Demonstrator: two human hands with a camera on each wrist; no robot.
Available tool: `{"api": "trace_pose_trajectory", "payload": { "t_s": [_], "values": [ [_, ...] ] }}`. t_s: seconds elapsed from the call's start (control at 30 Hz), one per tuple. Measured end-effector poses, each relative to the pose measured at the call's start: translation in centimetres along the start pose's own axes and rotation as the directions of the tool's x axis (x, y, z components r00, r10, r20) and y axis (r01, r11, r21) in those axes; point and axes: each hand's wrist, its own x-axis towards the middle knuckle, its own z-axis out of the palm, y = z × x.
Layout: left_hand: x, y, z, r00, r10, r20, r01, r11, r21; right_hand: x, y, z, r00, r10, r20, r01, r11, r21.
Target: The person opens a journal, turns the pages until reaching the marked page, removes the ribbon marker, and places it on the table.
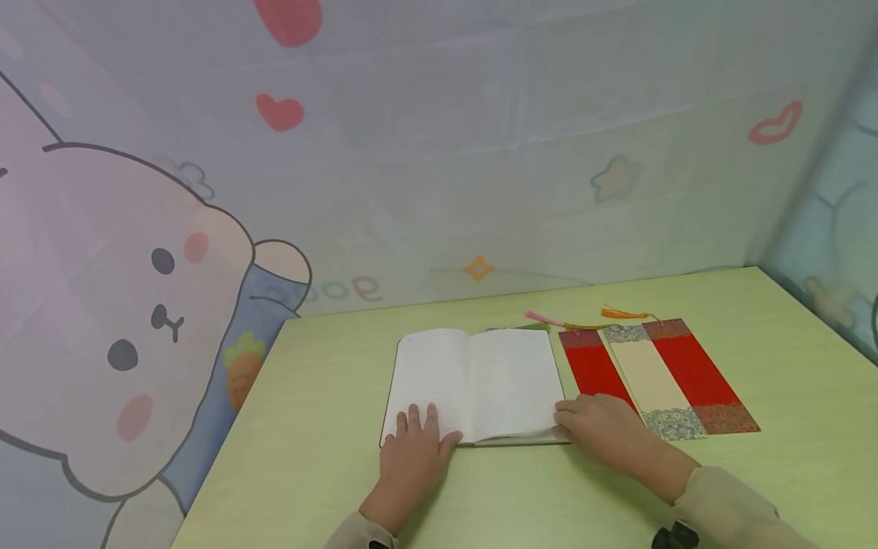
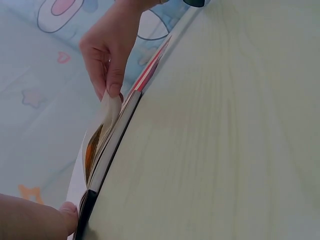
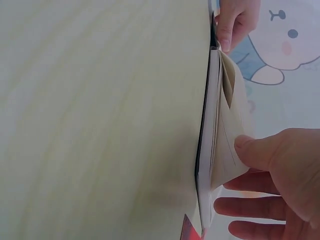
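A notebook (image 1: 511, 374) lies spread on the table, its two visible pages blank white. My left hand (image 1: 413, 457) rests on the lower left page with fingers straight, its thumb near the middle fold. At the lower right corner, my right hand (image 1: 607, 427) pinches a page (image 3: 227, 150) between thumb and fingers. That page bows up from the stack beneath it in both wrist views. Between the lifted leaves, an orange-brown patterned patch (image 2: 92, 150) shows in the left wrist view. The dark cover (image 3: 200, 140) lies flat under the pages.
Right of the notebook lie a red bookmark (image 1: 595, 370), a cream one (image 1: 655, 374) and another red one (image 1: 696, 366), with patterned ends. A pink tassel (image 1: 542, 318) and an orange tassel (image 1: 620, 313) lie behind. A printed cloth (image 1: 439, 175) hangs past the table's back edge.
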Motion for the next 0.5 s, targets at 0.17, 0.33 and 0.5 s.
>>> {"api": "trace_pose_trajectory", "payload": {
  "t_s": [0.17,0.33,0.5],
  "values": [
    [-0.1,0.0,-0.03,1.0,0.0,-0.007,0.0,1.0,-0.008,0.08,0.0,-0.23,1.0,0.008,-0.015,-0.007,1.0,0.029],
    [-0.14,0.05,-0.04,1.0,-0.004,-0.01,0.004,1.0,-0.02,0.14,0.11,0.07,0.999,0.013,-0.037,-0.011,0.999,0.038],
    [-0.15,0.03,0.01,1.0,-0.007,-0.019,0.007,1.0,-0.03,0.21,0.05,0.38,0.996,0.003,-0.092,0.0,0.999,0.037]
  ]
}}
